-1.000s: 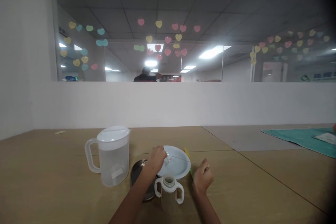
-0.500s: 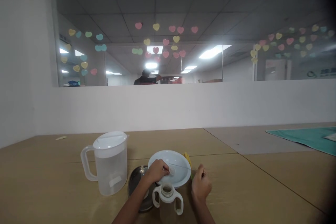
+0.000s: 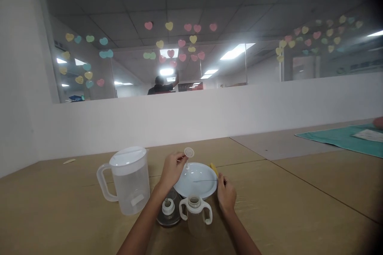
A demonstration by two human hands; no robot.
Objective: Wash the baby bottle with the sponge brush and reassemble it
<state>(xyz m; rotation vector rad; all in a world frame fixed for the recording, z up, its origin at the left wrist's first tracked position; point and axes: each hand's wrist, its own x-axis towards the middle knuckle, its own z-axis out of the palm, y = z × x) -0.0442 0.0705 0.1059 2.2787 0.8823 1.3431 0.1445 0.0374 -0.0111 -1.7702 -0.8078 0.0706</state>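
My left hand is closed on a small white round disc with a short stem below it, held above the far left rim of a white bowl. My right hand is closed at the bowl's right side. From its fingers a thin wire-like rod reaches left over the bowl; its exact kind is unclear. Nearer me, between my forearms, stands an open clear bottle with two white handles. Left of it, a white collar with a teat rests on a dark metal tray.
A lidded clear pitcher stands on the left. Something yellow lies behind the bowl's right rim. On the far right is a teal cloth with a pale sheet on it. A wall with a window rises behind the table; a person shows in the glass.
My left hand has lifted the white disc up out of the bowl. My right hand has moved slightly up and closer to the bowl's rim. The collar on the tray has come into sight.
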